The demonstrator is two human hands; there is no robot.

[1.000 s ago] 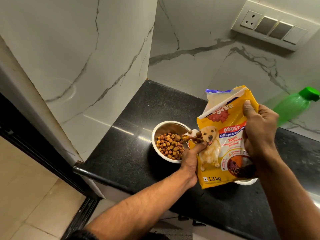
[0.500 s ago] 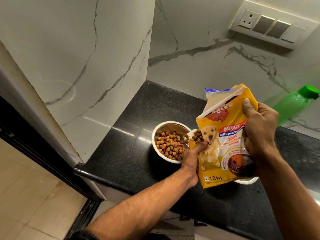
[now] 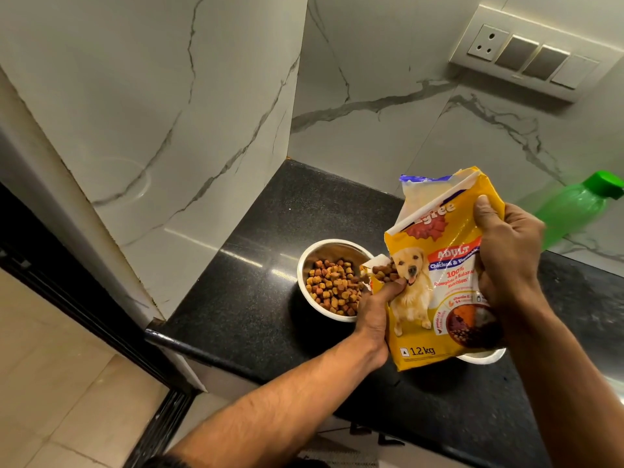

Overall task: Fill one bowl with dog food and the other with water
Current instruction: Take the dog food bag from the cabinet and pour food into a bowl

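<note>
A yellow dog food bag is tipped to the left over a steel bowl on the black counter. Brown and orange kibble lies in the bowl, and more kibble shows at the bag's torn corner just above the bowl's right rim. My left hand grips the bag near that corner. My right hand grips the bag's upper right side. A second bowl sits under the bag, with only a white sliver of its rim showing; its contents are hidden.
A green bottle with a green cap stands at the back right against the marble wall. The black counter ends in a corner at the left, with a drop to the tiled floor. A switch panel is on the wall.
More kibble lies in the steel bowl than a second ago. The bag and both hands have hardly moved.
</note>
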